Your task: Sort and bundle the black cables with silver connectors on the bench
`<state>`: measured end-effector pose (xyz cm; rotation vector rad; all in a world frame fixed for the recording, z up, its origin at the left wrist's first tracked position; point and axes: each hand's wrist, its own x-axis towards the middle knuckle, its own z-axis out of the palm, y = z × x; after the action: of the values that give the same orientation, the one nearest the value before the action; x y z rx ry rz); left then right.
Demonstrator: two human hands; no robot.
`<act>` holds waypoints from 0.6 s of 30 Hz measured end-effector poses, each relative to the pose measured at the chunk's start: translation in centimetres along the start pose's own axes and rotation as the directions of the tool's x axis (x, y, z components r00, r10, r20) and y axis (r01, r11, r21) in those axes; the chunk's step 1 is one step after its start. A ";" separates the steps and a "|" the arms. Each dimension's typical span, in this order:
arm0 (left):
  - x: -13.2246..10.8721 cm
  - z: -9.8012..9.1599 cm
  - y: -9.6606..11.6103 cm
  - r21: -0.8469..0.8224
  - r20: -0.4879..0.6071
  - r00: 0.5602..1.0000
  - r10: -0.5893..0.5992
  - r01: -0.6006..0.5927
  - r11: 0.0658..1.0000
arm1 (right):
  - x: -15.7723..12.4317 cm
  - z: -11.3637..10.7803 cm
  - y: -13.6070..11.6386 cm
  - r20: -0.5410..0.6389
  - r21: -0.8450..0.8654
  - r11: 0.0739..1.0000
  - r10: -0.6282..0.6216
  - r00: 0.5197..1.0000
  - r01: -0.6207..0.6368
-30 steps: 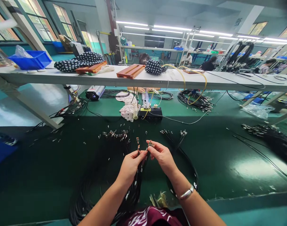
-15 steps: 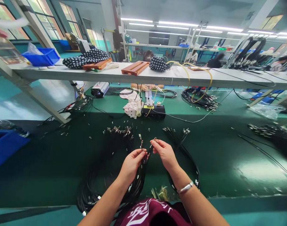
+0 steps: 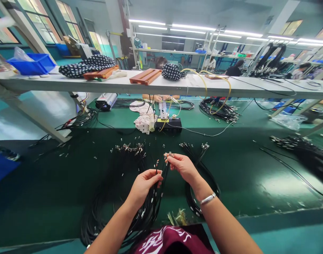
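My left hand (image 3: 147, 181) is closed around thin black cables (image 3: 156, 203), whose small pale ends stick up above the fingers. To its right and a little higher, my right hand (image 3: 183, 165) pinches the end of a black cable near a small whitish connector (image 3: 169, 154). A big coiled bundle of black cables (image 3: 97, 211) lies under and left of my left hand, its metal-tipped ends (image 3: 132, 149) fanned out ahead. Behind my right hand curves a smaller looped bundle (image 3: 213, 176) with light tips.
A white shelf (image 3: 119, 84) spans the bench, holding a blue bin (image 3: 31, 64) and brown wooden trays (image 3: 145, 76). A black box (image 3: 168, 125) and a cloth (image 3: 144, 120) sit beyond my hands. A co-worker's hands (image 3: 162, 98) show under the shelf. More cables (image 3: 296, 146) lie right.
My right hand has shifted slightly relative to the left, and the connector at its fingertips now stands out more. The cable ends above my left hand sit lower. The whole view has swung slightly.
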<state>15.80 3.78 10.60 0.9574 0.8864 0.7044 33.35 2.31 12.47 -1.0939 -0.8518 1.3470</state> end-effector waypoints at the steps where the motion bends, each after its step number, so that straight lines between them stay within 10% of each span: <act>1: 0.0 0.1 0.0 0.007 0.010 1.000 -0.005 0.005 1.000 | 0.0 0.0 0.0 0.014 -0.003 1.000 0.000 1.000 0.000; 18: 0.4 -1.0 2.2 -0.085 -0.071 0.997 0.000 -0.006 0.996 | -0.4 0.3 0.3 0.004 -0.195 0.979 -0.058 0.998 0.058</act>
<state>14.87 5.42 12.15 0.8623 0.9105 0.7764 32.99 1.89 12.36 -1.2108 -1.0239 1.2330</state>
